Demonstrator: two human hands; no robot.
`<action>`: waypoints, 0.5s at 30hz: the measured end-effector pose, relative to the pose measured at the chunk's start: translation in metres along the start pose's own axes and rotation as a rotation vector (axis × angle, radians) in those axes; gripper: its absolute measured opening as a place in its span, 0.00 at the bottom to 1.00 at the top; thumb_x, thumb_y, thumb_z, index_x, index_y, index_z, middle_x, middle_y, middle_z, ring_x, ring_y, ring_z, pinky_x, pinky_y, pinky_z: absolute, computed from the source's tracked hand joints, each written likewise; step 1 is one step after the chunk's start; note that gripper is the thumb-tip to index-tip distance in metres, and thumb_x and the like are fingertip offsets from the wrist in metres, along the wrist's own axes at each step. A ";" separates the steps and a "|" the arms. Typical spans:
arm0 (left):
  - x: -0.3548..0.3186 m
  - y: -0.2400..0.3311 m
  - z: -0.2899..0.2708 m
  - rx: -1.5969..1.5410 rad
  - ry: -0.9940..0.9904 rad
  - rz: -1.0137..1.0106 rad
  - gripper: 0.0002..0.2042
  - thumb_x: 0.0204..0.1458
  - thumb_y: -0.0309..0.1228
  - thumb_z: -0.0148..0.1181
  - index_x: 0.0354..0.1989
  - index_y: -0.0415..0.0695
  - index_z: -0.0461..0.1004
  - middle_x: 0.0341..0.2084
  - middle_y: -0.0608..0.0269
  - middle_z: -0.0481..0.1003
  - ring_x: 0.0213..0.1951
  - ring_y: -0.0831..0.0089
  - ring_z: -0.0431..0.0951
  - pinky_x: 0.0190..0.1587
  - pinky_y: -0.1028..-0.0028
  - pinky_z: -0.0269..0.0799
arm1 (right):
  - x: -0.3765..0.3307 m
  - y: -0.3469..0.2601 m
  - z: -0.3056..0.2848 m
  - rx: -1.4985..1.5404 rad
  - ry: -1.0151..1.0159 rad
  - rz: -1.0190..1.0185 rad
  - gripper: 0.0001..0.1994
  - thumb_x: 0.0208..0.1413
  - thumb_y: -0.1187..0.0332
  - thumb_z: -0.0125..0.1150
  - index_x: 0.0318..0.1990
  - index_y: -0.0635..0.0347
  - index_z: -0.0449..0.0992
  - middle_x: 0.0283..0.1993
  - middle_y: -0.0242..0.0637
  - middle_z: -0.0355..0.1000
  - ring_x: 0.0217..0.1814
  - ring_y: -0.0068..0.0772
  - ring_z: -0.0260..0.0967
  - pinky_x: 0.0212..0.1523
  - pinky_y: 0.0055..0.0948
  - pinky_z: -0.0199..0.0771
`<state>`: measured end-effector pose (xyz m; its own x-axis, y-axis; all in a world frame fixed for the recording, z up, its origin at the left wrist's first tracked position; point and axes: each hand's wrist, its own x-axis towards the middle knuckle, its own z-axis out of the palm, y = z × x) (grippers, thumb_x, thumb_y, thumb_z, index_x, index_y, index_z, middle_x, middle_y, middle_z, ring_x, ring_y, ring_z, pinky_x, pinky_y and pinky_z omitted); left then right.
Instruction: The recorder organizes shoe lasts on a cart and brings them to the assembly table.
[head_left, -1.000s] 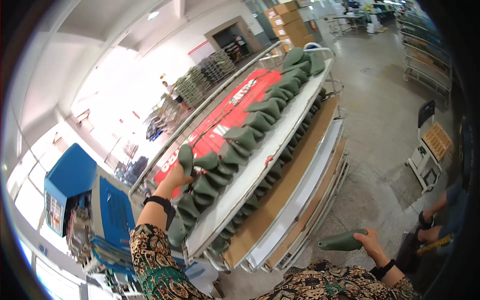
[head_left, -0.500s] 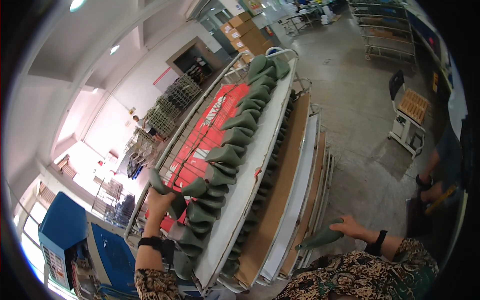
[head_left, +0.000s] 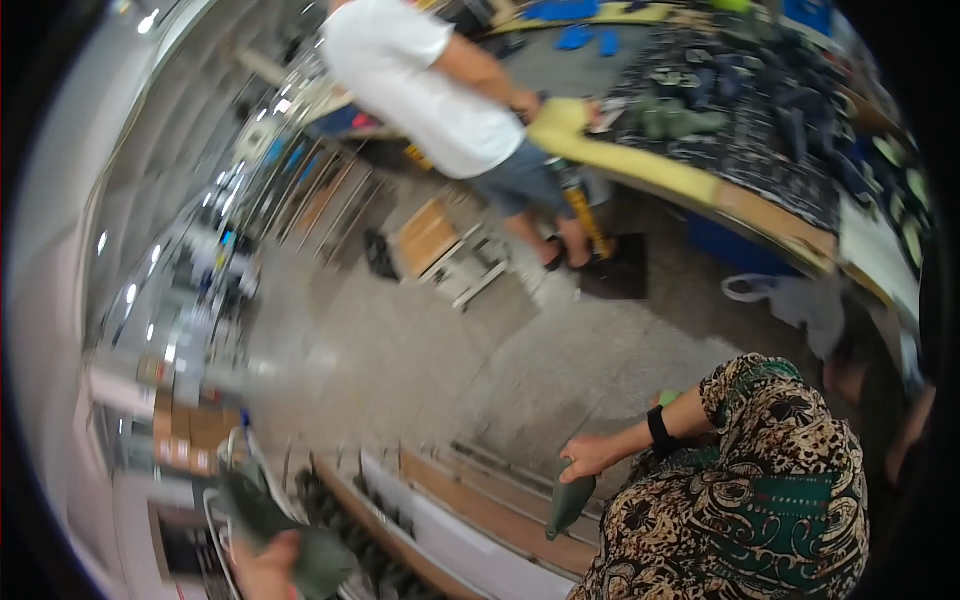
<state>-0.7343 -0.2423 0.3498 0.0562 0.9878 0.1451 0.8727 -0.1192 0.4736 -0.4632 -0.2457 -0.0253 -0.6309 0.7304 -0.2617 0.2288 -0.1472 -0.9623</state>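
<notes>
Low on the left, my left hand (head_left: 268,568) is closed around a dark green shoe last (head_left: 258,512), smeared by motion. Another green, foot-shaped piece (head_left: 325,562) shows right beside its fingers; whether that is also held I cannot tell. My right hand (head_left: 590,455), with a black band at the wrist, grips a second green shoe last (head_left: 570,508) that hangs narrow end down beside my patterned clothing. Along the bottom stands the layered rack (head_left: 440,520), whose shelf edges show dark lasts in a row between them.
A person in a white shirt (head_left: 420,85) stands at a long table (head_left: 740,195) covered with dark and green pieces. Behind that person is a small wheeled stand (head_left: 430,240) with a wooden top. A white plastic bag (head_left: 800,310) hangs at the right; cartons (head_left: 190,435) are stacked far left.
My view has swung to the right, from the rack toward the table and the other person. My left hand has come away from the rack's top shelf with a last; the right still holds its own.
</notes>
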 end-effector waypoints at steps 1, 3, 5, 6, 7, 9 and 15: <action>0.018 0.001 0.022 0.070 -0.137 0.048 0.19 0.41 0.34 0.58 0.39 0.33 0.67 0.32 0.55 0.72 0.37 0.68 0.72 0.43 0.72 0.66 | -0.014 -0.006 -0.010 0.017 0.080 0.051 0.21 0.43 0.58 0.56 0.25 0.76 0.68 0.21 0.46 0.67 0.20 0.37 0.66 0.19 0.35 0.63; 0.053 -0.020 0.104 0.022 -0.361 -0.049 0.19 0.32 0.31 0.63 0.33 0.34 0.71 0.23 0.59 0.73 0.25 0.70 0.71 0.32 0.74 0.68 | -0.025 0.032 -0.021 0.017 0.325 0.069 0.20 0.44 0.60 0.55 0.24 0.75 0.68 0.20 0.44 0.66 0.17 0.34 0.65 0.16 0.32 0.62; 0.066 -0.022 0.193 -0.180 -0.659 -0.258 0.18 0.35 0.35 0.62 0.32 0.34 0.73 0.25 0.56 0.74 0.26 0.71 0.73 0.31 0.73 0.68 | -0.066 0.035 -0.046 0.205 0.518 0.191 0.17 0.46 0.62 0.55 0.25 0.75 0.70 0.20 0.43 0.67 0.18 0.32 0.65 0.17 0.29 0.64; 0.057 -0.002 0.239 -0.275 -0.669 -0.213 0.18 0.38 0.37 0.60 0.32 0.33 0.74 0.25 0.57 0.74 0.25 0.72 0.73 0.30 0.72 0.68 | -0.087 0.043 -0.054 0.216 0.571 0.199 0.17 0.46 0.62 0.55 0.25 0.75 0.70 0.20 0.43 0.67 0.18 0.32 0.65 0.17 0.29 0.64; 0.052 -0.018 0.285 -0.377 -0.718 -0.218 0.18 0.38 0.39 0.59 0.31 0.34 0.74 0.27 0.56 0.74 0.27 0.70 0.73 0.31 0.72 0.68 | -0.107 0.050 -0.062 0.380 0.682 0.243 0.17 0.46 0.63 0.55 0.25 0.75 0.70 0.21 0.43 0.68 0.18 0.31 0.66 0.17 0.27 0.66; 0.040 -0.016 0.366 -0.548 -0.883 -0.521 0.18 0.39 0.36 0.59 0.35 0.35 0.71 0.30 0.56 0.73 0.32 0.66 0.73 0.34 0.69 0.69 | -0.136 0.067 -0.095 0.536 0.817 0.257 0.16 0.46 0.63 0.55 0.26 0.75 0.71 0.21 0.43 0.69 0.18 0.30 0.66 0.17 0.26 0.67; -0.007 0.000 0.456 -0.880 -0.837 -0.761 0.21 0.42 0.39 0.55 0.40 0.36 0.67 0.27 0.55 0.72 0.29 0.62 0.72 0.33 0.65 0.70 | -0.201 0.091 -0.165 0.805 1.058 0.324 0.13 0.45 0.68 0.57 0.29 0.75 0.71 0.23 0.44 0.70 0.18 0.29 0.68 0.17 0.21 0.70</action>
<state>-0.5133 -0.2039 -0.0475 0.2543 0.5686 -0.7823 0.2579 0.7397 0.6215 -0.1932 -0.2954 -0.0482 0.3138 0.6922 -0.6499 -0.4633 -0.4859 -0.7412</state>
